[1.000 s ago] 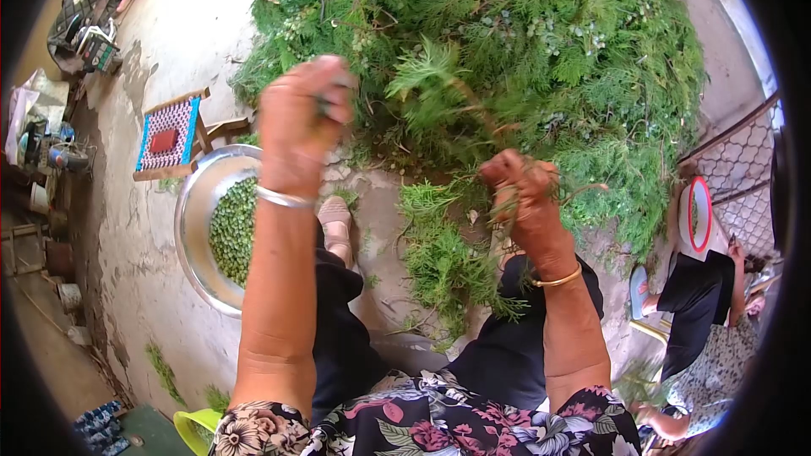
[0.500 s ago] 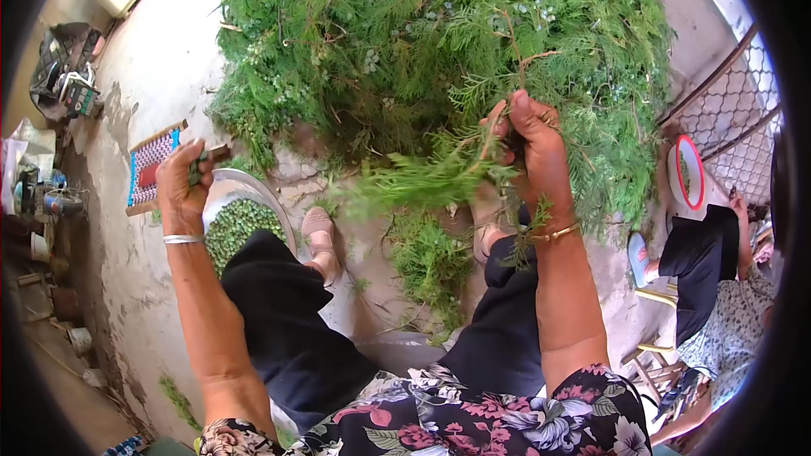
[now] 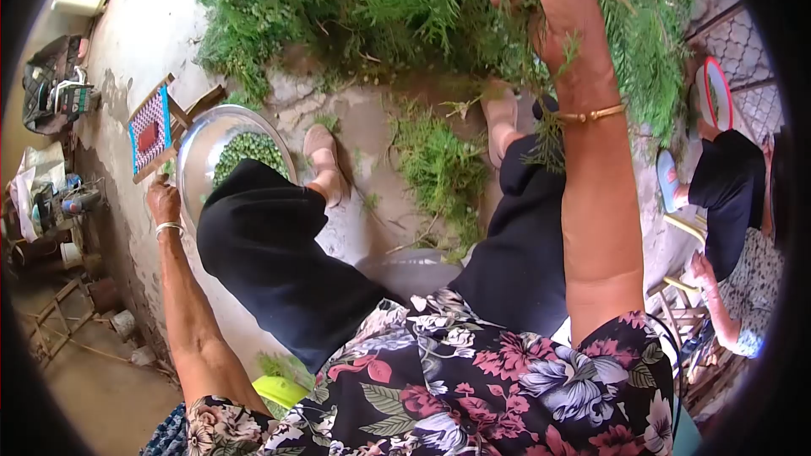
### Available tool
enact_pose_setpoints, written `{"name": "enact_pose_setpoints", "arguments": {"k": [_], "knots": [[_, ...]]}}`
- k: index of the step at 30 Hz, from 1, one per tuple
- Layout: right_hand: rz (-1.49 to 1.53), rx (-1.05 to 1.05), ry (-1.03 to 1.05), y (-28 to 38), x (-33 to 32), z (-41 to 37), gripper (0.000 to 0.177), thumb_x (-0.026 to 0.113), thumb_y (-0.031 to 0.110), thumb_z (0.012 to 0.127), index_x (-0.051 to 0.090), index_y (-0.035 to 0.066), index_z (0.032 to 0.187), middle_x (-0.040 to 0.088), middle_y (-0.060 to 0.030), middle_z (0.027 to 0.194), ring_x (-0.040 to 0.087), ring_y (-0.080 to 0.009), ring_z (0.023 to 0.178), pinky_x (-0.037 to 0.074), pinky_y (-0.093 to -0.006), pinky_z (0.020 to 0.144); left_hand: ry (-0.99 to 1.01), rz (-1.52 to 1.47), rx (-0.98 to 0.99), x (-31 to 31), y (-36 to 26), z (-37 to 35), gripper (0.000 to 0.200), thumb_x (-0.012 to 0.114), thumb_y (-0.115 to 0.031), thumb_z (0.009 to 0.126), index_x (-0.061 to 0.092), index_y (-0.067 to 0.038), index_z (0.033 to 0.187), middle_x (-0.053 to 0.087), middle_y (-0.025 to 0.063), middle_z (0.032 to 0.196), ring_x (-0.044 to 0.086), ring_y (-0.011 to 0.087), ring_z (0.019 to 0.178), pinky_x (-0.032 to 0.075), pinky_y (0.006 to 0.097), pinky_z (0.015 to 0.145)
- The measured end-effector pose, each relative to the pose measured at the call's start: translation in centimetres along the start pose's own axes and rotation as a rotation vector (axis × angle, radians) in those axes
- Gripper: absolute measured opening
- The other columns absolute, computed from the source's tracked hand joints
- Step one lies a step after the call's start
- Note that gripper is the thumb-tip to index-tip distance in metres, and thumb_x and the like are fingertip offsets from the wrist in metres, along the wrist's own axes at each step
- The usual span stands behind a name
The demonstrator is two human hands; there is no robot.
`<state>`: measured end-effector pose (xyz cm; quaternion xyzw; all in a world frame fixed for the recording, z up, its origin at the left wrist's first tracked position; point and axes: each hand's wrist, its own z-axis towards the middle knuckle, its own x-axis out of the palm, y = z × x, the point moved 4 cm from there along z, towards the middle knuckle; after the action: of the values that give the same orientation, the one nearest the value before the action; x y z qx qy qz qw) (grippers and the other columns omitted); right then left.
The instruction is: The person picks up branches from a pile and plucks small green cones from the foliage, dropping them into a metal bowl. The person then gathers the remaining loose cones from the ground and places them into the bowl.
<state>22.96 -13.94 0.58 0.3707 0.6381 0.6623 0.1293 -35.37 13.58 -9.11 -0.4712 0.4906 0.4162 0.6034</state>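
Green branches meet the outstretched right hand; left hand hangs beside bowl.

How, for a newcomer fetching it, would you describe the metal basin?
Find the big heap of green leafy branches. At its left edge, by the person's left hand, lies a round shiny metal basin. Unlike the chequered woven stool beside it, it holds green pickings.

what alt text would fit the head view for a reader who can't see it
Seen from above, a seated person's right hand reaches into a big pile of green sprigs, while the left hand hangs beside a metal basin of small green bits on the ground. Another person sits at the right edge.
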Motion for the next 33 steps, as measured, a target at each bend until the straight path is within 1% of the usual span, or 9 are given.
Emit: {"name": "enact_pose_setpoints", "arguments": {"k": [6, 9, 11, 15, 19, 20, 22, 27, 33], "knots": [[-0.148, -0.065, -0.013, 0.9, -0.2, -0.5, 0.033, 0.049, 0.032, 0.094, 0.059, 0.005, 0.077, 0.057, -0.0037, 0.067, 0.053, -0.0140, 0.061, 0.039, -0.0270, 0.057, -0.183, 0.437, 0.433, 0.9, 0.8, 2.9, 0.043, 0.046, -0.003, 0.074, 0.053, 0.002, 0.116, 0.061, 0.0283, 0.099, 0.057, 0.0421, 0.094, 0.045, 0.0458, 0.084], [-0.193, -0.171, -0.066, 1.4, 0.1, -1.3, 0.031, 0.049, 0.031, 0.093, 0.059, 0.005, 0.080, 0.059, -0.0042, 0.072, 0.055, -0.0149, 0.065, 0.041, -0.0282, 0.061, -0.009, 0.475, 0.283, -1.1, -6.3, 4.1, 0.040, 0.046, -0.003, 0.075, 0.054, 0.005, 0.113, 0.060, 0.0287, 0.096, 0.057, 0.0427, 0.091, 0.044, 0.0480, 0.080], [-0.150, -0.210, -0.119, 1.4, -0.3, -1.6, 0.029, 0.049, 0.030, 0.093, 0.059, 0.005, 0.081, 0.060, -0.0043, 0.074, 0.056, -0.0154, 0.066, 0.041, -0.0288, 0.063, -0.173, 0.472, 0.623, 0.2, -8.5, 6.1, 0.034, 0.051, -0.008, 0.078, 0.055, 0.006, 0.109, 0.061, 0.0269, 0.089, 0.060, 0.0397, 0.080, 0.045, 0.0472, 0.072], [-0.095, -0.269, -0.099, 1.6, -0.3, -1.1, 0.022, 0.054, 0.025, 0.091, 0.058, 0.004, 0.087, 0.061, -0.0051, 0.078, 0.058, -0.0168, 0.068, 0.043, -0.0301, 0.065, 0.494, -0.359, 0.312, 3.6, -24.2, -1.1, 0.039, 0.065, -0.019, 0.077, 0.059, 0.007, 0.104, 0.062, 0.0243, 0.084, 0.061, 0.0340, 0.066, 0.049, 0.0401, 0.065], [-0.084, -0.198, -0.197, 1.7, -0.6, -0.5, 0.020, 0.057, 0.022, 0.089, 0.058, 0.002, 0.086, 0.061, -0.0063, 0.078, 0.058, -0.0174, 0.068, 0.045, -0.0298, 0.068, 0.935, -0.025, 0.671, 8.3, -33.5, -11.2, 0.022, 0.062, -0.018, 0.078, 0.066, 0.001, 0.087, 0.063, 0.0222, 0.083, 0.064, 0.0326, 0.078, 0.051, 0.0400, 0.071], [-0.075, -0.188, -0.145, 1.4, -1.0, 0.1, 0.020, 0.057, 0.022, 0.090, 0.058, 0.002, 0.086, 0.061, -0.0064, 0.078, 0.058, -0.0172, 0.068, 0.045, -0.0295, 0.067, 0.942, 0.141, 1.088, 12.6, -33.1, -13.6, 0.023, 0.064, -0.017, 0.079, 0.064, 0.002, 0.092, 0.063, 0.0228, 0.080, 0.064, 0.0308, 0.073, 0.051, 0.0367, 0.067], [-0.068, -0.184, -0.092, 1.1, -1.2, 0.6, 0.021, 0.057, 0.022, 0.090, 0.058, 0.002, 0.086, 0.060, -0.0065, 0.078, 0.058, -0.0170, 0.068, 0.045, -0.0291, 0.066, 0.915, 0.228, 1.131, 14.8, -35.6, -18.5, 0.023, 0.067, -0.025, 0.076, 0.063, -0.003, 0.080, 0.059, 0.0217, 0.073, 0.061, 0.0348, 0.073, 0.050, 0.0400, 0.066], [-0.060, -0.255, -0.138, 1.4, -0.5, -0.5, 0.018, 0.056, 0.019, 0.090, 0.057, 0.002, 0.084, 0.060, -0.0065, 0.079, 0.057, -0.0167, 0.069, 0.045, -0.0288, 0.066, 1.059, -0.202, 0.530, 26.4, -34.4, -28.4, 0.035, 0.071, -0.030, 0.069, 0.063, 0.003, 0.077, 0.062, 0.0284, 0.084, 0.061, 0.0409, 0.085, 0.050, 0.0433, 0.076], [-0.109, -0.141, -0.177, 2.0, 0.3, -0.8, 0.020, 0.056, 0.021, 0.091, 0.058, 0.003, 0.083, 0.059, -0.0055, 0.077, 0.056, -0.0145, 0.068, 0.043, -0.0262, 0.064, 1.306, -0.612, -0.098, 23.5, -35.0, -30.5, 0.019, 0.062, -0.011, 0.077, 0.061, 0.008, 0.075, 0.063, 0.0194, 0.069, 0.064, 0.0246, 0.059, 0.052, 0.0350, 0.054]]}}
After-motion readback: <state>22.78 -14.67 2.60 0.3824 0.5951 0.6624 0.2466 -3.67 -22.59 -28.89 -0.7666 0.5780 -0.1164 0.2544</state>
